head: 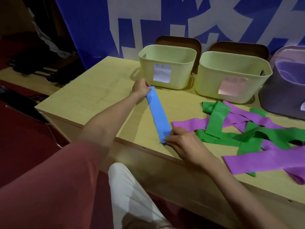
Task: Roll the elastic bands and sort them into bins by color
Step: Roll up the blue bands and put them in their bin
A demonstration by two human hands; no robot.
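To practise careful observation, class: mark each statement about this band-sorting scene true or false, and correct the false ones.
1. The blue band lies stretched flat on the table. True.
2. The left hand grips the far end of the blue band. True.
3. The right hand holds a green band. False: it pinches the near end of the blue band.
4. The loose green bands and purple bands lie in a tangle to the right of the blue band. True.
5. The left yellow-green bin is full of rolled bands. False: none show inside it.
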